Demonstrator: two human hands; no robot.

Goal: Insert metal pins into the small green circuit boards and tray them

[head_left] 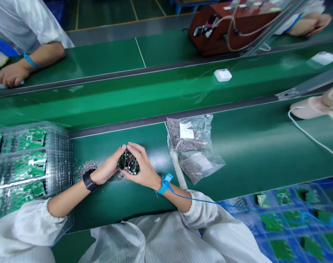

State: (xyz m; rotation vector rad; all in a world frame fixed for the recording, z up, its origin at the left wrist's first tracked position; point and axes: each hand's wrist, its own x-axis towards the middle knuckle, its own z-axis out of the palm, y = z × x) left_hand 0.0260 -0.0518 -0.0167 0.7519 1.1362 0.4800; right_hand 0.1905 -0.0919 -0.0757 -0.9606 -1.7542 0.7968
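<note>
Your left hand [108, 170] and right hand [143, 167] grip green boards [130, 163] between them, at eight o'clock from the view's centre, number unclear. Two clear bags [175, 141] lie at two and three o'clock from your hands, each bearing one white label [186, 131], unreadable. One tray stack [62, 157] sits at nine.

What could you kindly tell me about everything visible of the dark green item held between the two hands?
The dark green item looks like circuit-board material, with bright, silvery, metal-looking lines and dots across it. The left hand and right hand cup it from either side, hiding much of its edge; whether it is one board or several is unclear. It is held over the green work surface, near scattered silvery parts.
</note>
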